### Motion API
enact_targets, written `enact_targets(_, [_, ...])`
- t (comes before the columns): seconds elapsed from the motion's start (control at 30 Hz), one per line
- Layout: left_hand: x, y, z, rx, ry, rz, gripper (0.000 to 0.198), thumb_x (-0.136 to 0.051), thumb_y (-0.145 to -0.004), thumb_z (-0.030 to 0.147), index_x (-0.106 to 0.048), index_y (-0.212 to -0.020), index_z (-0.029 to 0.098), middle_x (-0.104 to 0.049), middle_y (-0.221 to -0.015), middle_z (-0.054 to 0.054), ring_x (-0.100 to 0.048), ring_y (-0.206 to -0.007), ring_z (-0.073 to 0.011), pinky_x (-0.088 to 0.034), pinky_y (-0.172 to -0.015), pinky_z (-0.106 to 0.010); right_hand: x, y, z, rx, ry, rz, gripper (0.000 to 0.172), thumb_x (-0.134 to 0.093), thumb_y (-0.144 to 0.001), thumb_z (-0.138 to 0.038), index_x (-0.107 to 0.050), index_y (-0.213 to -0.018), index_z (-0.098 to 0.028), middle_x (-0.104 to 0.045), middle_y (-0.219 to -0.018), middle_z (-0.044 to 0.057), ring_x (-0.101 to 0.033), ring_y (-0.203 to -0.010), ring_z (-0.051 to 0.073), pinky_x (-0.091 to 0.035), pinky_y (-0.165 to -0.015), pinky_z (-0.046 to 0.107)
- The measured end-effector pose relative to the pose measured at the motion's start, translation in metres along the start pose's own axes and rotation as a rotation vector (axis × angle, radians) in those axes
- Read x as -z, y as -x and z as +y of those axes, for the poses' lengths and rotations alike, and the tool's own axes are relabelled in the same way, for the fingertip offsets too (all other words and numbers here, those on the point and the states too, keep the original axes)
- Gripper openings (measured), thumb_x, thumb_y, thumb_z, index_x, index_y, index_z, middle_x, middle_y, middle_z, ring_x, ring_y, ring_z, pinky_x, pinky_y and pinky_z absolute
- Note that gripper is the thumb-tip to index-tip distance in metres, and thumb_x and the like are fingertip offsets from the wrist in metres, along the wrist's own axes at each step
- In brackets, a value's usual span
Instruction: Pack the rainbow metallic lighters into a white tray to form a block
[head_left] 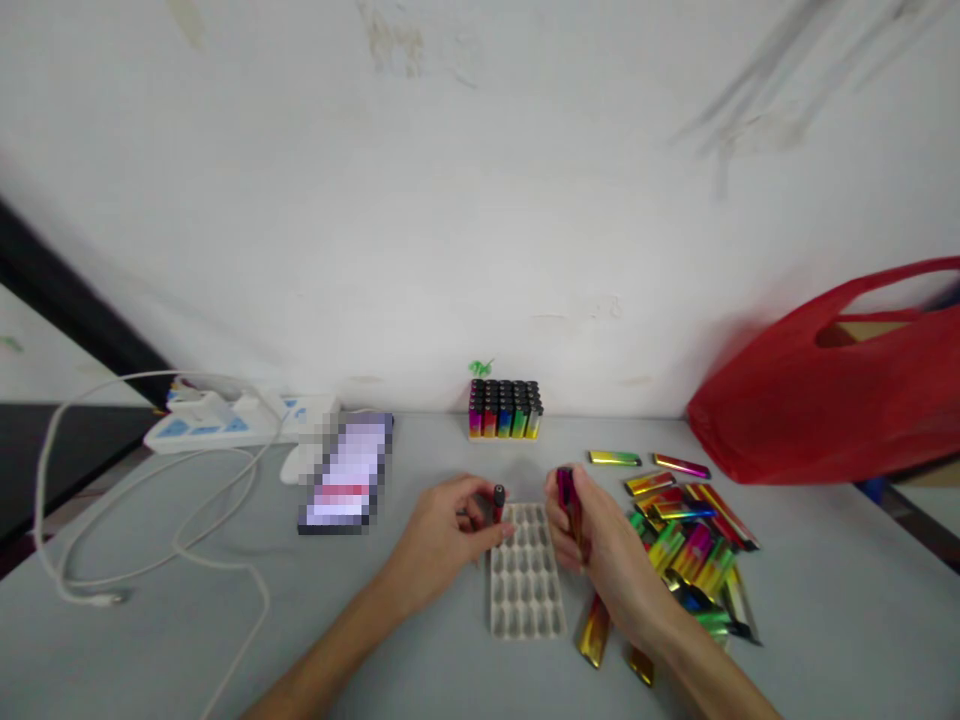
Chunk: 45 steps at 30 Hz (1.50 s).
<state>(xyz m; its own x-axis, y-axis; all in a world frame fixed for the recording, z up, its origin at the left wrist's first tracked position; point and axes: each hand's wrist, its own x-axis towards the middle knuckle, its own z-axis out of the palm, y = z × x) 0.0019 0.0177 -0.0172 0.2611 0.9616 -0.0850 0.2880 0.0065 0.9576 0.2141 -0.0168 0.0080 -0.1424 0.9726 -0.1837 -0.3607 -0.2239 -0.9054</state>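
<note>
Between thumb and fingers, my left hand (pixel 454 525) holds a lighter (pixel 499 496) with a dark top upright at the upper left corner of a pale tray (pixel 528 632). The tray has rows of small hollows; the rest of them look bare. My right hand (pixel 600 540) is closed around a shiny purple and gold lighter (pixel 568 495), just right of the tray; its lower part is partly hidden by the fingers. Beside and behind that hand lies a loose pile of shiny lighters (pixel 694 550) in red, gold, green, blue and purple.
A block of upright lighters with black tops (pixel 505 408) stands against the wall. At the left are a phone (pixel 346 470) with a blurred screen, a white power strip (pixel 225 418) and a looped white cable (pixel 180 545). A red bag (pixel 832 400) rests at the right edge.
</note>
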Motion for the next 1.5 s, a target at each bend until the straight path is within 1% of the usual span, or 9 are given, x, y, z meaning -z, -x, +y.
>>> enact_targets(0.1, [0.004,-0.001,0.001,0.037,0.060,-0.059,0.050,-0.091,-0.073,0.040,-0.080,-0.115,0.014,-0.071,-0.071,0.001,-0.068,-0.066,-0.0191,-0.058,-0.070,-0.032,-0.001,0.003,-0.003,0.155,0.191,0.002,0.045,-0.057,-0.108,-0.068,-0.069,-0.115,-0.025,-0.060,-0.081,-0.002,-0.057,-0.075,0.019,-0.047,-0.073,0.030])
enact_targets(0.2, [0.008,-0.002,0.004,0.051,0.076,-0.100,0.043,-0.090,-0.073,0.039,-0.081,-0.107,0.014,-0.073,-0.072,0.000,-0.069,-0.069,-0.0195,-0.058,-0.074,-0.033,-0.002,0.005,-0.007,0.221,0.352,-0.036,0.039,-0.061,-0.109,-0.061,-0.073,-0.122,-0.026,-0.068,-0.094,0.002,-0.062,-0.094,0.023,-0.048,-0.088,0.034])
enact_targets(0.37, [0.010,-0.002,0.008,0.059,0.089,-0.116,0.037,-0.088,-0.073,0.037,-0.080,-0.101,0.016,-0.073,-0.071,0.001,-0.071,-0.069,-0.0203,-0.059,-0.076,-0.034,-0.002,0.003,-0.004,0.285,0.398,-0.047,0.028,-0.078,-0.101,-0.048,-0.079,-0.118,-0.025,-0.069,-0.097,0.002,-0.063,-0.094,0.023,-0.048,-0.087,0.034])
enact_targets(0.5, [0.010,-0.003,0.009,0.063,0.098,-0.129,0.038,-0.090,-0.071,0.037,-0.078,-0.099,0.015,-0.072,-0.070,0.002,-0.070,-0.069,-0.0197,-0.057,-0.075,-0.034,0.000,0.000,0.000,0.326,0.446,-0.018,0.024,-0.083,-0.098,-0.042,-0.082,-0.116,-0.026,-0.076,-0.108,0.006,-0.067,-0.103,0.027,-0.051,-0.095,0.038])
enact_targets(0.7, [0.010,-0.002,0.007,0.035,0.094,-0.129,0.034,-0.089,-0.072,0.036,-0.079,-0.096,0.015,-0.068,-0.072,0.002,-0.068,-0.070,-0.0190,-0.057,-0.074,-0.033,0.002,-0.001,0.000,0.386,0.601,-0.053,0.022,-0.081,-0.101,-0.039,-0.084,-0.121,-0.030,-0.080,-0.119,0.007,-0.071,-0.115,0.029,-0.051,-0.105,0.042])
enact_targets(0.97, [0.004,-0.002,0.006,-0.028,0.064,-0.078,0.027,-0.088,-0.076,0.039,-0.077,-0.082,0.015,-0.063,-0.084,0.001,-0.063,-0.067,-0.0148,-0.052,-0.062,-0.027,-0.004,-0.001,0.000,0.450,0.730,-0.038,0.023,-0.076,-0.105,-0.038,-0.082,-0.126,-0.029,-0.081,-0.119,0.007,-0.073,-0.115,0.029,-0.053,-0.104,0.041])
enact_targets(1.27, [-0.001,-0.001,0.004,-0.068,0.034,-0.039,0.029,-0.087,-0.079,0.042,-0.077,-0.086,0.016,-0.060,-0.077,0.002,-0.060,-0.060,-0.0147,-0.049,-0.053,-0.025,-0.009,0.006,-0.003,0.450,0.803,0.006,0.030,-0.072,-0.106,-0.041,-0.074,-0.134,-0.029,-0.076,-0.130,0.009,-0.068,-0.123,0.031,-0.050,-0.108,0.043])
enact_targets(1.4, [-0.001,0.000,0.002,-0.055,0.009,-0.029,0.032,-0.088,-0.079,0.046,-0.074,-0.083,0.017,-0.062,-0.077,0.002,-0.061,-0.059,-0.0149,-0.050,-0.052,-0.025,0.016,0.002,-0.025,0.533,0.914,0.164,0.027,-0.061,-0.110,-0.042,-0.076,-0.127,-0.028,-0.078,-0.130,0.010,-0.068,-0.123,0.032,-0.049,-0.109,0.046])
enact_targets(1.5, [-0.001,-0.001,0.000,-0.053,0.004,-0.019,0.035,-0.089,-0.078,0.047,-0.072,-0.079,0.017,-0.062,-0.078,0.001,-0.062,-0.061,-0.0154,-0.050,-0.052,-0.025,0.076,-0.008,-0.050,0.565,1.206,0.366,0.030,-0.058,-0.105,-0.042,-0.078,-0.117,-0.024,-0.080,-0.122,0.015,-0.070,-0.118,0.036,-0.049,-0.107,0.051])
